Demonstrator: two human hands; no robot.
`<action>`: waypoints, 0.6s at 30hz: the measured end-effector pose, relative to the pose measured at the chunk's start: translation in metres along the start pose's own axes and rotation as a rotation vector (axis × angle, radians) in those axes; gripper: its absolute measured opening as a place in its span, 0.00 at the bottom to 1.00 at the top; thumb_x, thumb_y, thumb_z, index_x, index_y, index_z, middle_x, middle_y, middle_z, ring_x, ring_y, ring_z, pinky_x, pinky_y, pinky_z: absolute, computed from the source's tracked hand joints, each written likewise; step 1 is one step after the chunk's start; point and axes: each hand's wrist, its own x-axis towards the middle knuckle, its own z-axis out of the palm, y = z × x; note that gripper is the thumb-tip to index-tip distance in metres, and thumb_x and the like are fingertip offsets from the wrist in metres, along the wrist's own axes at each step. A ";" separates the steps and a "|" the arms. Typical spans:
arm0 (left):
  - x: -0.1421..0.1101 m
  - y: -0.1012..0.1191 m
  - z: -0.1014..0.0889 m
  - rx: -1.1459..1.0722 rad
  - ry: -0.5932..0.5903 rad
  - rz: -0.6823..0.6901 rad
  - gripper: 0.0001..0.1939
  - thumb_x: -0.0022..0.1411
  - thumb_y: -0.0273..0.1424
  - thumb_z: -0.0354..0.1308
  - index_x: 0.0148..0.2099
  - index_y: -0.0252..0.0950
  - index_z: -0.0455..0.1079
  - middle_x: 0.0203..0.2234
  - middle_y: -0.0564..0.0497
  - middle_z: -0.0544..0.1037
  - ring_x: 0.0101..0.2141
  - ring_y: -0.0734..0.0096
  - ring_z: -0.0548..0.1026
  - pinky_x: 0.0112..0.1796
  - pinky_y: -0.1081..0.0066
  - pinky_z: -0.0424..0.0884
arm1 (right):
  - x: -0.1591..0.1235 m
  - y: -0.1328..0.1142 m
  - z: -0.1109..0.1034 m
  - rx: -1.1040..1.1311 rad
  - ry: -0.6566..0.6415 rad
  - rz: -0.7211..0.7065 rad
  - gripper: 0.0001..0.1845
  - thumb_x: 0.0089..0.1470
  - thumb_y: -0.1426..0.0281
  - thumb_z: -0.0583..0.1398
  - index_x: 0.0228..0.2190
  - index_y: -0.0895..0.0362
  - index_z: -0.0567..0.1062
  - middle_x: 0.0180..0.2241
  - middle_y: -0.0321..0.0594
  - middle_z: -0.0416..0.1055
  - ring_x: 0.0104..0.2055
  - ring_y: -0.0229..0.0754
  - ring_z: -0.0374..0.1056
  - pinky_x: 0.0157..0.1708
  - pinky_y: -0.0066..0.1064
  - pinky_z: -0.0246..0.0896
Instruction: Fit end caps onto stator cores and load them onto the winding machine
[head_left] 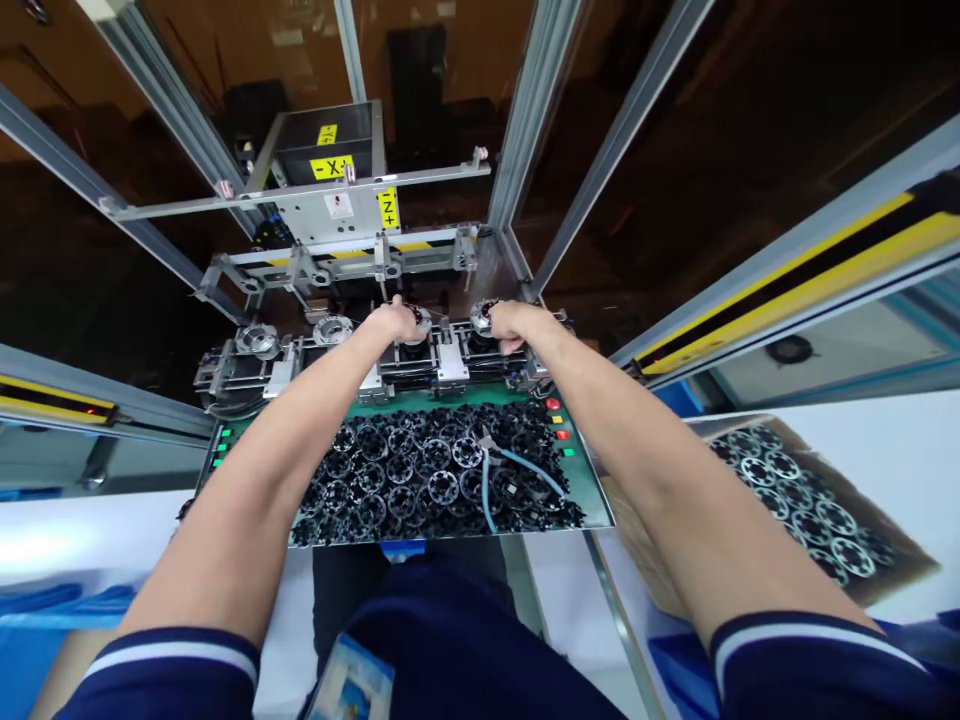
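**Both hands closed on rings at the machine**

Nearest, blue-handled pliers [499, 472] lying on a heap of black slotted rings [397, 470] on a green tray [589, 505] (silver rings [795, 500] in a cardboard box [637, 530] off right). Left hand [391, 322] half closed over one metal ring [421, 325], right hand [517, 325] over another metal ring [481, 316], both rings seated on a fixture rail [450, 362]. Farthest, a grey machine [330, 160] with yellow labels.

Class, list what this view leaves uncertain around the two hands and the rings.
In the head view:
The left hand covers most of a metal ring, so its grasp is unclear.
The right hand hides part of a second metal ring; any hold is unclear.
The side cutters' tips are lost among black rings.
Control-panel buttons are too small to show labels.
The right forearm hides part of the silver-ring carton.
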 end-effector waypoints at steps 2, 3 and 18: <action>-0.009 -0.007 -0.010 0.003 0.036 0.021 0.38 0.73 0.51 0.77 0.75 0.33 0.82 0.83 0.26 0.68 0.74 0.23 0.79 0.73 0.37 0.79 | -0.008 0.004 -0.006 0.012 -0.006 -0.024 0.14 0.77 0.62 0.75 0.51 0.61 0.86 0.41 0.41 0.88 0.39 0.42 0.86 0.47 0.37 0.87; -0.015 -0.013 -0.015 0.001 0.079 0.038 0.39 0.73 0.50 0.76 0.76 0.32 0.81 0.83 0.25 0.66 0.74 0.22 0.79 0.73 0.39 0.79 | -0.013 0.007 -0.011 0.021 -0.004 -0.037 0.13 0.76 0.63 0.76 0.50 0.61 0.86 0.38 0.41 0.88 0.37 0.43 0.86 0.46 0.37 0.86; -0.017 -0.003 0.035 -0.136 0.196 0.021 0.32 0.81 0.46 0.74 0.76 0.32 0.79 0.78 0.28 0.75 0.74 0.36 0.79 0.73 0.37 0.79 | -0.221 0.000 0.045 0.329 -0.041 -0.723 0.22 0.84 0.48 0.56 0.50 0.52 0.79 0.42 0.43 0.91 0.36 0.47 0.87 0.39 0.37 0.81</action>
